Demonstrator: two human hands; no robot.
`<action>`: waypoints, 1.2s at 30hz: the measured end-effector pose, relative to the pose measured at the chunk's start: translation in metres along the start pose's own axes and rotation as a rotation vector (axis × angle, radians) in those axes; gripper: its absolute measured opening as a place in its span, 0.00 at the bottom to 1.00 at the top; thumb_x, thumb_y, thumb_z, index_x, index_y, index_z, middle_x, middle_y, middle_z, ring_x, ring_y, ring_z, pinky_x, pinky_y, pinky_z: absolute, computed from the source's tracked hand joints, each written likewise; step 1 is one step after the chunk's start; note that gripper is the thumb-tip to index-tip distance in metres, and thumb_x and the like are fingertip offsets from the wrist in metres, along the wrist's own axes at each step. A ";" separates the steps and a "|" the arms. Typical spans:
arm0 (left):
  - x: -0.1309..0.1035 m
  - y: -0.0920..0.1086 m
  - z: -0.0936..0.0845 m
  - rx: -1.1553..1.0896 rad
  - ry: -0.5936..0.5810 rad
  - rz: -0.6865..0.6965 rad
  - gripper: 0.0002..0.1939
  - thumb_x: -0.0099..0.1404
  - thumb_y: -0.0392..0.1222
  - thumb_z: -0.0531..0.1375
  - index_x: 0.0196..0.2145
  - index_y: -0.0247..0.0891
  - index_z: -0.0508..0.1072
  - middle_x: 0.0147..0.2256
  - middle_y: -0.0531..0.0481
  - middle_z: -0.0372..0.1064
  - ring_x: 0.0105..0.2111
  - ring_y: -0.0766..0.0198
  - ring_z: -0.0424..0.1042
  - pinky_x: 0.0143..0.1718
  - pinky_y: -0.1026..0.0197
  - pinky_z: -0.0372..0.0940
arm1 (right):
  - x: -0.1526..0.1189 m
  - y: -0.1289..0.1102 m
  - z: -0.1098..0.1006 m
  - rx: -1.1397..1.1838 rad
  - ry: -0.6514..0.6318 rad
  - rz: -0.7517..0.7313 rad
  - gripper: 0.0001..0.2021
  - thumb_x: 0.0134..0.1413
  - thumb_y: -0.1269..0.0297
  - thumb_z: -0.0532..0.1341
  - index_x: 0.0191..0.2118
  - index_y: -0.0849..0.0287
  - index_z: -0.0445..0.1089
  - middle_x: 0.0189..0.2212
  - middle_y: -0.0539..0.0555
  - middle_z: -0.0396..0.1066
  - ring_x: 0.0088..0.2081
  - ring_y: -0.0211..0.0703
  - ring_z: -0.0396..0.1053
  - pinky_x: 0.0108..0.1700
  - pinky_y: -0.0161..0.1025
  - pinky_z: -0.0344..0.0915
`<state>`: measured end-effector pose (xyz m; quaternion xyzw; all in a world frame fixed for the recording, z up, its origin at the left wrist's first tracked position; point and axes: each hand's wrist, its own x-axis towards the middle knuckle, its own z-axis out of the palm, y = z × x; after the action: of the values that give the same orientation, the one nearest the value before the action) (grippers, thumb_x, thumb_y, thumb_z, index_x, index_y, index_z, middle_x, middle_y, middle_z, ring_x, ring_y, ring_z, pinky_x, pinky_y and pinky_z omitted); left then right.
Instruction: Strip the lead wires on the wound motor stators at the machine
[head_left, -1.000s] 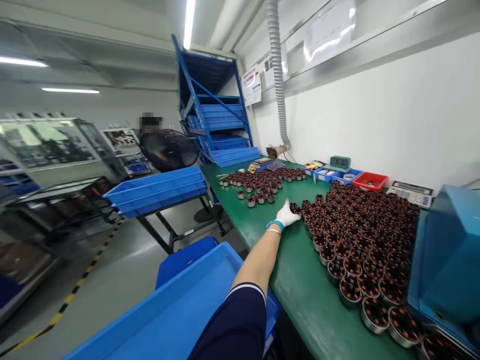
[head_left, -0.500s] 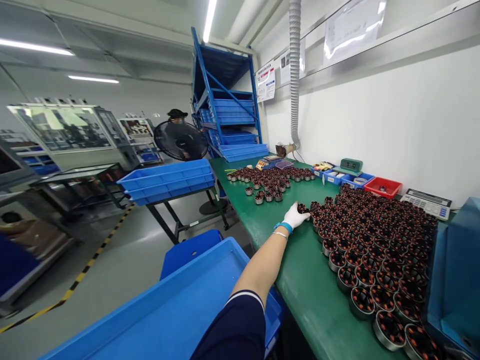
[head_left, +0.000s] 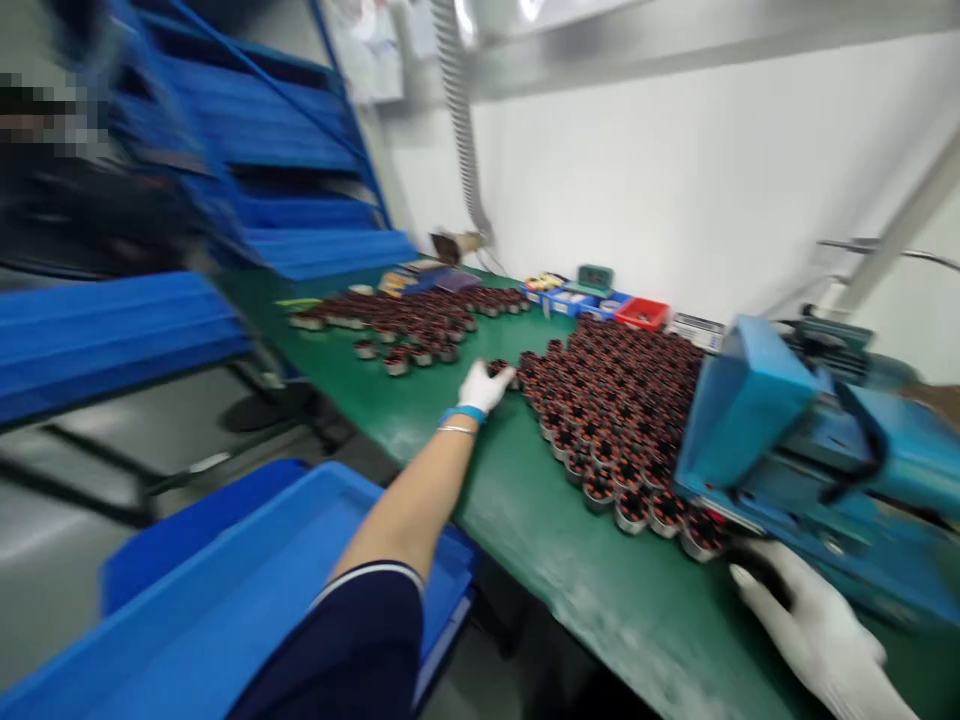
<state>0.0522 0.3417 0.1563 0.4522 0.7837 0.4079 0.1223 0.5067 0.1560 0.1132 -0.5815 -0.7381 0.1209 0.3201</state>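
My left hand [head_left: 484,388], in a white glove with a blue wristband, reaches across the green table. Its fingers and thumb close around a motor stator [head_left: 497,368] with a metal ring and dark, copper-wound inside, at the left tip of a dense group of stators [head_left: 622,400]. At lower right, my gloved right hand [head_left: 814,625] curls around a dark round part [head_left: 763,572], close to the front of a blue machine [head_left: 780,430]. Blur hides the detail of that part. A second cluster of stators [head_left: 420,315] lies farther back.
Blue trays [head_left: 300,560] lie below the table's left edge, with stacked trays [head_left: 112,330] farther left. Small bins, a red bin [head_left: 641,313] and a calculator-like device [head_left: 697,331] line the wall. A ribbed hose [head_left: 461,120] hangs behind.
The view has swung right, bringing the blue machine and my right hand into sight. My left hand stays at the same stator beside the group.
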 end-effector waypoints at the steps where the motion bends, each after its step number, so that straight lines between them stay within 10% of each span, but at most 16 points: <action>1: -0.003 0.000 0.000 -0.011 0.001 -0.010 0.32 0.64 0.56 0.59 0.58 0.33 0.63 0.61 0.36 0.59 0.60 0.47 0.61 0.60 0.38 0.55 | -0.004 0.001 -0.002 -0.043 -0.078 0.054 0.12 0.59 0.53 0.57 0.43 0.48 0.74 0.39 0.51 0.77 0.37 0.49 0.75 0.35 0.43 0.72; 5: -0.014 -0.008 0.003 0.018 0.001 -0.048 0.52 0.56 0.68 0.58 0.64 0.23 0.52 0.65 0.31 0.50 0.65 0.33 0.48 0.62 0.33 0.47 | -0.007 -0.010 -0.002 -0.157 -0.183 0.164 0.16 0.62 0.55 0.53 0.49 0.54 0.70 0.45 0.54 0.75 0.46 0.47 0.73 0.44 0.40 0.70; 12: -0.056 -0.021 0.000 0.050 0.143 0.095 0.44 0.47 0.73 0.58 0.56 0.49 0.65 0.61 0.48 0.63 0.60 0.27 0.56 0.52 0.24 0.51 | -0.023 -0.033 -0.005 -0.258 -0.182 0.359 0.21 0.58 0.47 0.55 0.54 0.47 0.67 0.50 0.53 0.69 0.47 0.54 0.71 0.43 0.47 0.69; 16: -0.128 0.002 -0.005 -0.010 0.145 0.599 0.31 0.62 0.65 0.52 0.60 0.54 0.58 0.61 0.54 0.62 0.63 0.38 0.55 0.56 0.28 0.55 | -0.054 -0.045 -0.017 -0.264 -0.165 0.394 0.20 0.58 0.47 0.55 0.53 0.46 0.68 0.49 0.53 0.70 0.45 0.54 0.71 0.41 0.47 0.69; 18: -0.178 0.022 0.003 0.014 0.038 0.955 0.40 0.61 0.62 0.55 0.64 0.43 0.51 0.64 0.42 0.55 0.63 0.38 0.54 0.60 0.31 0.54 | -0.070 -0.050 -0.022 -0.261 -0.142 0.401 0.20 0.57 0.48 0.56 0.52 0.46 0.68 0.47 0.52 0.70 0.45 0.53 0.71 0.41 0.46 0.68; 22: -0.263 0.069 0.043 0.151 -0.284 1.251 0.43 0.50 0.63 0.63 0.58 0.37 0.62 0.60 0.40 0.62 0.60 0.46 0.61 0.61 0.48 0.57 | -0.097 -0.049 -0.032 -0.266 -0.081 0.450 0.18 0.57 0.48 0.56 0.51 0.45 0.69 0.47 0.50 0.71 0.45 0.51 0.72 0.40 0.44 0.68; 28: -0.299 0.112 0.090 0.335 -0.251 0.927 0.45 0.53 0.60 0.60 0.60 0.29 0.57 0.59 0.29 0.60 0.56 0.36 0.61 0.56 0.41 0.54 | -0.127 -0.027 -0.050 -0.296 0.013 0.565 0.19 0.58 0.48 0.55 0.52 0.47 0.67 0.49 0.50 0.71 0.45 0.51 0.72 0.41 0.44 0.68; 36: -0.300 0.110 0.084 0.447 -0.191 0.944 0.44 0.48 0.51 0.62 0.60 0.31 0.57 0.58 0.34 0.62 0.51 0.39 0.65 0.53 0.44 0.58 | -0.141 -0.019 -0.054 -0.303 0.083 0.601 0.20 0.59 0.47 0.54 0.52 0.49 0.68 0.49 0.54 0.70 0.46 0.52 0.71 0.46 0.45 0.66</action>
<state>0.3346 0.1718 0.1316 0.8060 0.5480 0.1986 -0.1030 0.5415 0.0077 0.1186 -0.8183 -0.5299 0.0750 0.2096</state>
